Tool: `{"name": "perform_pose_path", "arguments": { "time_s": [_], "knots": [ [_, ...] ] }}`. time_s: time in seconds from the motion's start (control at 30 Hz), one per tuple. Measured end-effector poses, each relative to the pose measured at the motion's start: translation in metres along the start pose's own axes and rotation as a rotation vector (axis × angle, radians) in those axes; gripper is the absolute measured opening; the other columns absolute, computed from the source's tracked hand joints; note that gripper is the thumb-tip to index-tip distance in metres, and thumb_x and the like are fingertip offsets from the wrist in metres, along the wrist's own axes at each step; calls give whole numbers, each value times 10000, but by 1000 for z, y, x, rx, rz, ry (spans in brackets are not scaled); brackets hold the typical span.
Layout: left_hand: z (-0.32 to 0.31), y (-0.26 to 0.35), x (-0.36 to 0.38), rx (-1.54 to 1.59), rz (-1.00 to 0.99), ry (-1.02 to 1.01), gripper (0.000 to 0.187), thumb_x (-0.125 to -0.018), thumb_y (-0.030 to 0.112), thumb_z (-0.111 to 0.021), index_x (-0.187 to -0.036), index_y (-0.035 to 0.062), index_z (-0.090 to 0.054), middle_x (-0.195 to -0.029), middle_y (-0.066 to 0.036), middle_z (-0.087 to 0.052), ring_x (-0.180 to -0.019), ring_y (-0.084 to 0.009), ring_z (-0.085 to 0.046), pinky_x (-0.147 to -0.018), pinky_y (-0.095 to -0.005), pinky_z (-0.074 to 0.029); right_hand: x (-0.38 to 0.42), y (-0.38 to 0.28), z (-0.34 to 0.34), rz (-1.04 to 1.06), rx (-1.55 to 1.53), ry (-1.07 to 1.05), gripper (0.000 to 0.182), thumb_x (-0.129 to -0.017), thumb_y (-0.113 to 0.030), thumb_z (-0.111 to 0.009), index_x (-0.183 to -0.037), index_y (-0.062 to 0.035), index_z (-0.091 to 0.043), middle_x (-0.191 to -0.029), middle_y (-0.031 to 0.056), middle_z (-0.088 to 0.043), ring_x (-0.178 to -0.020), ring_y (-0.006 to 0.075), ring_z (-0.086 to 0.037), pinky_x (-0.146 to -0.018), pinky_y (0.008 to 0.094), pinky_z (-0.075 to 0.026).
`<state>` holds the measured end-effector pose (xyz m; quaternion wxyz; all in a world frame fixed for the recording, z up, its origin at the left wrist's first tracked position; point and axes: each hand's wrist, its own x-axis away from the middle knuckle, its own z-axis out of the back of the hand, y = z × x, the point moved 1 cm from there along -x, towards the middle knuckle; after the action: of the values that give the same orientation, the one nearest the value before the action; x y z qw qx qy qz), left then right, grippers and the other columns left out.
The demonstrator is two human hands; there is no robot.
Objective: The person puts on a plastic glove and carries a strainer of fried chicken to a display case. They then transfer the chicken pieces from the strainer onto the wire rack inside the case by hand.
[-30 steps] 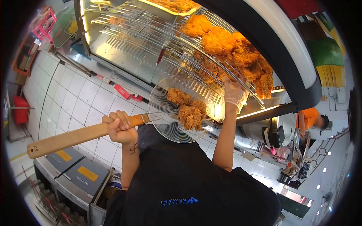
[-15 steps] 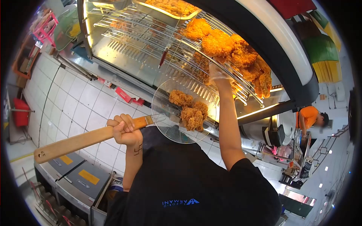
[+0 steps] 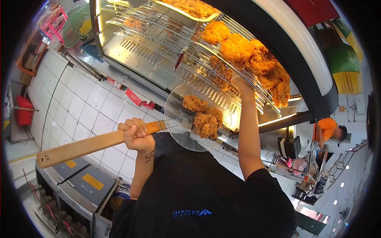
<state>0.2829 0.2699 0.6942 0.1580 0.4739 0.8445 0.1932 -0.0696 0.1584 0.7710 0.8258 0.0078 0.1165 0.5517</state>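
My left hand [image 3: 137, 133] is closed round the wooden handle [image 3: 81, 147] of a round wire strainer [image 3: 180, 133]. Several pieces of fried chicken [image 3: 206, 125] lie on its mesh, beside the display cabinet's open side. My right hand [image 3: 239, 81] reaches into the lit cabinet below the upper wire rack [image 3: 158, 44], close to fried chicken on the lower level [image 3: 223, 79]. Rack bars and chicken hide its fingers, so its hold cannot be made out. Larger chicken pieces [image 3: 236, 47] rest on the upper rack above that hand.
A tray of fried food [image 3: 190, 8] sits at the cabinet's top. Red-handled tongs [image 3: 180, 58] hang by the rack. Grey-lidded units [image 3: 89, 184] stand at lower left. A person in orange [image 3: 326, 129] is far right, beyond a metal pot [image 3: 303, 139].
The cabinet, strainer and both arms appear slightly further right in the view. My right hand sits deeper behind the rack bars and chicken, with less of it showing.
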Motion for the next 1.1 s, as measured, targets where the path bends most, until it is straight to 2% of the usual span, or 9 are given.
{"name": "perform_pose_path", "arguments": {
  "time_s": [0.1, 0.23, 0.3, 0.53, 0.77, 0.8, 0.93, 1.03, 1.1],
  "knots": [
    [-2, -1, 0, 0, -13, 23, 195, -753, 51, -472, -668, 141, -321, -542, 8, -322, -427, -97, -301, -428, -221, -308, 41, -25, 18, 84, 64, 177, 476, -991, -410, -389, -1262, -72, -585, -1357, 223, -516, -1294, 378, -447, -1095, 513, -305],
    [-2, 0, 2, -30, -24, 34, 195, -756, 51, -470, -668, 141, -321, -540, 8, -326, -429, -93, -299, -429, -223, -308, 114, 3, 26, 643, -430, 203, 440, -999, -417, -410, -1225, -87, -594, -1276, 183, -572, -1286, 348, -440, -1079, 479, -336],
    [-3, -1, 3, -50, -29, 33, 196, -756, 49, -466, -667, 142, -318, -538, 9, -325, -430, -93, -299, -430, -224, -308, 152, 7, 44, 520, -548, -133, 561, -947, -479, -497, -1312, -54, -526, -1306, 205, -547, -1262, 333, -469, -1078, 470, -339],
    [-13, 0, 4, -74, -66, 6, 203, -757, 47, -461, -658, 144, -314, -536, 8, -324, -436, -94, -307, -433, -223, -311, 205, -22, -8, 372, -374, -291, 802, -816, -513, -655, -1428, -71, -383, -1446, 190, -402, -1317, 336, -393, -1078, 445, -351],
    [-8, -2, -3, -45, -29, 55, 192, -749, 47, -458, -662, 139, -314, -524, 8, -306, -424, -99, -291, -422, -221, -307, 191, 8, -15, 49, -1258, -342, 683, -826, -326, -716, -1370, -19, -438, -1399, 157, -475, -1282, 252, -462, -1090, 388, -348],
    [-7, -2, -3, -50, -32, 75, 185, -741, 51, -460, -665, 137, -314, -518, 5, -298, -417, -100, -284, -416, -221, -303, 186, 10, -13, 89, -1504, -324, 620, -863, -310, -659, -1354, 2, -445, -1380, 141, -500, -1281, 255, -463, -1079, 392, -367],
    [-6, -2, -4, -44, -15, 50, 198, -750, 47, -458, -659, 142, -310, -527, 9, -304, -427, -97, -289, -425, -221, -307, 180, 10, 1, -258, -2276, -620, 585, -925, -346, -509, -1382, 5, -412, -1368, 189, -485, -1246, 279, -486, -1034, 394, -420],
    [-4, 0, -4, -28, 8, 9, 217, -769, 31, -453, -656, 146, -306, -541, 11, -313, -447, -98, -300, -444, -225, -314, 174, 9, 5, -514, -2832, -953, 611, -928, -368, -496, -1404, -2, -384, -1372, 216, -464, -1251, 306, -485, -1009, 396, -448],
    [-5, 0, -4, -14, 9, 6, 218, -766, 32, -455, -656, 144, -304, -541, 10, -312, -445, -100, -296, -442, -223, -312, 174, 10, 5, -512, -2731, -851, 623, -937, -400, -467, -1415, -13, -373, -1379, 223, -452, -1246, 327, -489, -967, 422, -479]
  ]
}}
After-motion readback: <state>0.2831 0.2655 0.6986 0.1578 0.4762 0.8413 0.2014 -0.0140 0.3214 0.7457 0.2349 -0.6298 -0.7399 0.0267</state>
